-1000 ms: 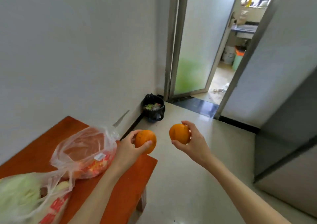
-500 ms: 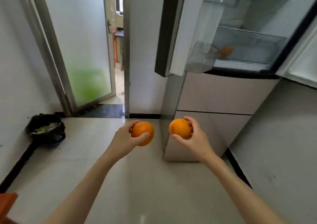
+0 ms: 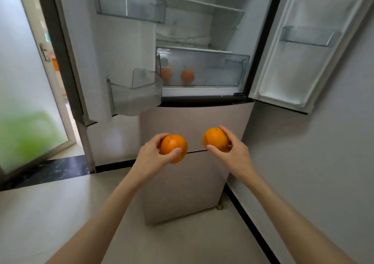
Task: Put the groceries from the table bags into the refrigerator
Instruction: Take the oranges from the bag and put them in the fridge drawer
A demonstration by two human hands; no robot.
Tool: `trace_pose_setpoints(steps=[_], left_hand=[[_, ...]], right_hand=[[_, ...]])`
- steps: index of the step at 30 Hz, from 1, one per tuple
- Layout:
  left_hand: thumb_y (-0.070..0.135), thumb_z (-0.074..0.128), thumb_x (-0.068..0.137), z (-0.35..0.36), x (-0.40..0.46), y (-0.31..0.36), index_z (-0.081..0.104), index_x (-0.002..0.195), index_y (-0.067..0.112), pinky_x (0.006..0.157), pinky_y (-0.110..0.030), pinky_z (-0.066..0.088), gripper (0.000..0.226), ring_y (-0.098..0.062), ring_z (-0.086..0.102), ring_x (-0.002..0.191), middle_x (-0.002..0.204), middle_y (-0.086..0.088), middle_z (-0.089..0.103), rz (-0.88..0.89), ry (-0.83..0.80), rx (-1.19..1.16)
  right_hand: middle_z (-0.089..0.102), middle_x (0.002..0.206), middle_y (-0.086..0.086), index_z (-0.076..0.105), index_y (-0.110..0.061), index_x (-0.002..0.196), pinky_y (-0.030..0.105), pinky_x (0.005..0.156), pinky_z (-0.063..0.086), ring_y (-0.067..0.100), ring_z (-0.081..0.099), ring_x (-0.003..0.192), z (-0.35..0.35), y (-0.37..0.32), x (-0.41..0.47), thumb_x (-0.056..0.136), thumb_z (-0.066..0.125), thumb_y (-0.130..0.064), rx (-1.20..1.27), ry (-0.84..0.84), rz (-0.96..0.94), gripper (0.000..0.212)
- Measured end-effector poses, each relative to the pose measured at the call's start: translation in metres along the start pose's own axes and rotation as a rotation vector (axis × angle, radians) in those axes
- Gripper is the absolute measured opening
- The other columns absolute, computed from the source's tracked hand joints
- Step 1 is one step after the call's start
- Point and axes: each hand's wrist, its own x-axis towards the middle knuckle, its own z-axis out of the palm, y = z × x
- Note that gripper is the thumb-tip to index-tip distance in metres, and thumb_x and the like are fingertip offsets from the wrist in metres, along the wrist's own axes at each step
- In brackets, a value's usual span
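My left hand grips an orange and my right hand grips a second orange. Both are held side by side in front of the refrigerator's lower beige drawers. The refrigerator stands with both upper doors swung wide. Its clear crisper drawer holds two more oranges, one at the drawer's left end and one beside it, seen through the plastic. The table and bags are out of view.
The left door carries clear bins, one jutting out low. The right door hangs over the grey wall side. A frosted glass door stands at the left. Pale floor tiles lie between me and the fridge.
The view has swung right from the table, past the glass door, to face the open refrigerator, which is closer now. Both hands have kept hold of their oranges throughout.
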Motion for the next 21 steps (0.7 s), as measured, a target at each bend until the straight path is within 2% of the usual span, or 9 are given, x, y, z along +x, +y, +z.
trace_pose_setpoints(steps=[4, 8, 11, 14, 19, 21], left_hand=[[0.034, 0.070, 0.078, 0.026, 0.079, 0.015, 0.047, 0.127, 0.023, 0.082, -0.026, 0.045, 0.055, -0.015, 0.055, 0.101, 0.114, 0.006, 0.052, 0.065, 0.084, -0.042], [0.033, 0.070, 0.079, 0.048, 0.163, 0.031, 0.046, 0.130, 0.019, 0.088, -0.026, 0.042, 0.058, -0.013, 0.050, 0.105, 0.121, 0.002, 0.045, 0.128, 0.188, -0.055], [0.031, 0.068, 0.081, 0.060, 0.225, 0.048, 0.046, 0.131, 0.018, 0.092, -0.027, 0.041, 0.056, -0.012, 0.047, 0.104, 0.124, -0.002, 0.043, 0.139, 0.265, -0.097], [0.031, 0.066, 0.082, 0.073, 0.274, 0.060, 0.042, 0.134, 0.017, 0.093, -0.026, 0.040, 0.059, -0.015, 0.048, 0.110, 0.127, -0.001, 0.041, 0.194, 0.305, -0.107], [0.030, 0.069, 0.080, 0.082, 0.342, 0.072, 0.043, 0.136, 0.016, 0.098, -0.029, 0.039, 0.063, -0.018, 0.047, 0.118, 0.132, -0.004, 0.046, 0.264, 0.359, 0.006], [0.028, 0.071, 0.078, 0.078, 0.370, 0.080, 0.047, 0.133, 0.017, 0.097, -0.030, 0.041, 0.061, -0.019, 0.050, 0.115, 0.129, -0.005, 0.049, 0.315, 0.393, 0.035]], right_hand=[[0.040, 0.131, -0.005, 0.033, -0.028, 0.140, 0.025, 0.088, 0.041, 0.011, 0.044, 0.110, -0.017, 0.016, 0.071, 0.081, 0.069, -0.034, 0.023, 0.063, -0.042, 0.069], [0.041, 0.120, -0.008, 0.038, -0.030, 0.128, 0.014, 0.073, 0.040, 0.011, 0.047, 0.101, -0.032, 0.024, 0.154, 0.079, 0.071, -0.033, 0.036, 0.131, -0.092, 0.059], [0.043, 0.120, -0.007, 0.040, -0.031, 0.127, 0.020, 0.077, 0.041, 0.012, 0.048, 0.102, -0.040, 0.030, 0.220, 0.079, 0.070, -0.035, 0.024, 0.153, -0.123, 0.057], [0.044, 0.125, -0.006, 0.041, -0.031, 0.130, 0.016, 0.076, 0.042, 0.013, 0.049, 0.106, -0.045, 0.035, 0.275, 0.081, 0.067, -0.036, 0.077, 0.161, -0.158, 0.056], [0.042, 0.128, -0.007, 0.042, -0.031, 0.134, 0.030, 0.092, 0.044, 0.012, 0.049, 0.108, -0.046, 0.037, 0.355, 0.083, 0.066, -0.033, 0.119, 0.206, -0.210, 0.057], [0.046, 0.123, -0.007, 0.045, -0.028, 0.131, 0.029, 0.091, 0.044, 0.014, 0.051, 0.107, -0.048, 0.034, 0.388, 0.083, 0.068, -0.031, 0.146, 0.237, -0.238, 0.053]])
